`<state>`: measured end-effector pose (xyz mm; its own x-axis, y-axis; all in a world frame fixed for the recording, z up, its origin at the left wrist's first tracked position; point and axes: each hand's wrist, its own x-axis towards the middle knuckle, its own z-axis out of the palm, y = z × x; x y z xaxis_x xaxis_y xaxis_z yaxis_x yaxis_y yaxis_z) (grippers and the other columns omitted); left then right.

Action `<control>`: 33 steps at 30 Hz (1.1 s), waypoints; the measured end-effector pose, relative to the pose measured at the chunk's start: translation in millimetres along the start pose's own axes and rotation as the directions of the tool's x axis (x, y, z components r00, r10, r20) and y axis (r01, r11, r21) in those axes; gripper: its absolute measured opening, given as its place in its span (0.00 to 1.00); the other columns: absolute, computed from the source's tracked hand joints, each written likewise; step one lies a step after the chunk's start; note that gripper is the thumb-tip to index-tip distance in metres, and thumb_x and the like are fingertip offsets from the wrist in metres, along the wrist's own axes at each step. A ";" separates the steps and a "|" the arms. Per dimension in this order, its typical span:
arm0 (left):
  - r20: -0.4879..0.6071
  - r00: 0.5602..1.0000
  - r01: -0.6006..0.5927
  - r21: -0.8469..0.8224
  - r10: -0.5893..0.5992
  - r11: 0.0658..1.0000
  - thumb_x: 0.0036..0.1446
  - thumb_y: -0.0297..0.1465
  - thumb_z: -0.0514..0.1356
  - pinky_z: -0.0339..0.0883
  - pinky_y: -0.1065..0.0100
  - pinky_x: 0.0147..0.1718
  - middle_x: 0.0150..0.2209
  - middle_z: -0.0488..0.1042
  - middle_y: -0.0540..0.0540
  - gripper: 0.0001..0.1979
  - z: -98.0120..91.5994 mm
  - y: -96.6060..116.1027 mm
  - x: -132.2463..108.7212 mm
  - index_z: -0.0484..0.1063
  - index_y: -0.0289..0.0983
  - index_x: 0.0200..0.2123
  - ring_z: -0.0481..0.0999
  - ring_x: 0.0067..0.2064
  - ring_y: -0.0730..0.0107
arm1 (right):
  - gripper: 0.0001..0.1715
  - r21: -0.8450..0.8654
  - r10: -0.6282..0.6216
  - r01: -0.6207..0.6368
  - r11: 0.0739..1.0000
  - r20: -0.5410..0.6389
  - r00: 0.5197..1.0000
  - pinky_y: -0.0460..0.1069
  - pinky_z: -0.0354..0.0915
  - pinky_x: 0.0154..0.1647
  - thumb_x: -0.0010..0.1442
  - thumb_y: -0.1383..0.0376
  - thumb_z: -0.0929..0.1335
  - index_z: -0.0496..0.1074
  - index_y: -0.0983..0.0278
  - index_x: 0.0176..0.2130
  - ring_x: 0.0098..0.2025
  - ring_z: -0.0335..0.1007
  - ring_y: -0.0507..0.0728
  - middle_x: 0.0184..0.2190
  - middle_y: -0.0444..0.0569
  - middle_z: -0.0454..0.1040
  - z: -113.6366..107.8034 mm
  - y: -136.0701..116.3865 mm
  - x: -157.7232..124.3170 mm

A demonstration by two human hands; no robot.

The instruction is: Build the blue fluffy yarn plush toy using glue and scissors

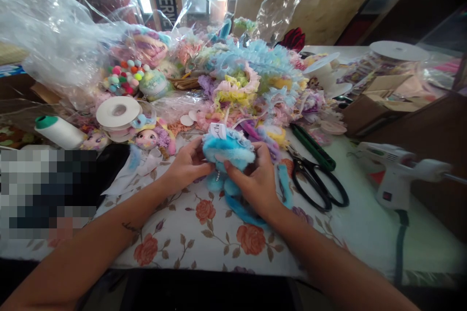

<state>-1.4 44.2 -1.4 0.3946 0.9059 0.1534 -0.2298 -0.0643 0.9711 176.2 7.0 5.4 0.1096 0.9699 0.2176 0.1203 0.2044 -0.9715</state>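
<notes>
Between my two hands, just above the flowered tablecloth (171, 233), is a fluffy blue plush doll (228, 153) with a lace trim, a white tag on top and a short bead string. My left hand (191, 165) closes on its left side, the thumb against the front. On the other side my right hand (257, 175) grips it, thumb pressed into the blue fur. A strip of blue material (242, 211) lies under my right hand. Black-handled scissors (315, 180) and a green utility knife (314, 146) rest to the right.
A white glue gun (399, 170) stands at the right beside a cardboard box (383, 102). Ruffled lace trims (244, 63) pile up across the back. On the left are a ribbon spool (117, 111), a thread cone (60, 131) and a doll head (148, 137).
</notes>
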 end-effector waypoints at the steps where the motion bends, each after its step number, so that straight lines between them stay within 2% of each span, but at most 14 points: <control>1: 0.005 1.000 -0.001 -0.005 0.001 1.000 0.47 0.33 0.75 0.73 0.63 0.45 0.46 0.80 0.41 0.27 0.1 0.0 -0.1 0.72 0.37 0.50 0.80 0.49 0.55 | 0.25 -0.004 0.004 -0.004 1.000 0.002 1.000 0.49 0.65 0.29 0.51 0.56 0.76 0.59 0.56 0.39 0.30 0.67 0.54 0.30 0.38 0.68 0.1 0.2 -0.1; 4: -0.005 1.000 0.018 -0.015 -0.019 1.000 0.48 0.35 0.74 0.73 0.62 0.43 0.44 0.80 0.41 0.26 1.0 -0.1 -1.0 0.72 0.37 0.49 0.80 0.46 0.55 | 0.26 -0.024 0.003 -0.003 1.000 0.011 1.000 0.49 0.65 0.28 0.51 0.55 0.76 0.58 0.56 0.39 0.29 0.66 0.54 0.29 0.38 0.67 0.2 1.7 -1.1; 8: -0.044 0.999 0.022 -0.003 -0.022 1.000 0.47 0.33 0.75 0.72 0.65 0.42 0.41 0.80 0.44 0.24 2.5 -1.3 -1.8 0.73 0.37 0.46 0.80 0.44 0.59 | 0.26 -0.082 -0.034 0.035 0.996 0.013 0.999 0.49 0.62 0.27 0.50 0.57 0.76 0.59 0.56 0.40 0.28 0.63 0.54 0.28 0.38 0.66 -0.6 3.8 -3.3; 14: -0.030 0.999 0.038 -0.011 -0.038 0.999 0.47 0.32 0.74 0.67 0.70 0.30 0.33 0.77 0.49 0.21 -0.9 -4.2 -1.2 0.73 0.38 0.44 0.75 0.32 0.69 | 0.25 -0.088 -0.050 0.051 0.995 0.015 0.999 0.49 0.62 0.27 0.50 0.58 0.76 0.59 0.56 0.39 0.27 0.64 0.53 0.28 0.37 0.66 -0.8 -0.2 -2.8; 18: -0.007 1.000 0.016 -0.037 -0.017 0.999 0.49 0.32 0.73 0.69 0.69 0.34 0.37 0.78 0.46 0.22 -1.7 -4.5 -1.4 0.74 0.38 0.47 0.77 0.36 0.66 | 0.25 -0.058 -0.029 0.030 0.998 0.013 0.999 0.48 0.62 0.25 0.51 0.57 0.75 0.58 0.56 0.39 0.26 0.64 0.53 0.27 0.37 0.67 0.0 -2.2 -1.8; 22: -0.021 0.999 0.023 -0.035 -0.024 0.999 0.50 0.34 0.73 0.71 0.67 0.38 0.39 0.79 0.45 0.21 -0.4 -4.6 -1.9 0.73 0.37 0.46 0.78 0.39 0.64 | 0.25 -0.106 -0.055 0.056 0.993 0.008 0.998 0.48 0.61 0.24 0.50 0.58 0.76 0.59 0.56 0.39 0.25 0.63 0.52 0.27 0.37 0.66 -0.7 -0.7 -2.5; 29: 0.000 1.000 0.015 -0.024 -0.015 1.000 0.50 0.29 0.71 0.68 0.71 0.34 0.36 0.78 0.48 0.21 -2.9 -6.0 -0.9 0.74 0.37 0.47 0.76 0.35 0.69 | 0.25 -0.082 -0.057 0.057 0.995 -0.001 0.998 0.47 0.63 0.24 0.50 0.58 0.75 0.58 0.57 0.39 0.25 0.65 0.52 0.27 0.37 0.67 0.5 1.6 -1.1; 33: 0.034 0.999 -0.007 -0.080 0.010 0.997 0.53 0.32 0.71 0.71 0.68 0.39 0.41 0.79 0.45 0.21 -3.2 -7.5 -1.5 0.73 0.37 0.50 0.78 0.42 0.64 | 0.25 -0.070 -0.070 0.070 0.995 0.004 0.998 0.47 0.64 0.24 0.51 0.57 0.75 0.58 0.57 0.39 0.26 0.66 0.52 0.27 0.37 0.67 0.8 3.5 -1.0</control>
<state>-3.1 44.8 -9.5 0.4226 0.8904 0.1690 -0.3032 -0.0368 0.9522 175.7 6.9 1.7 0.0970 0.9538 0.2843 0.1962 0.2617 -0.9450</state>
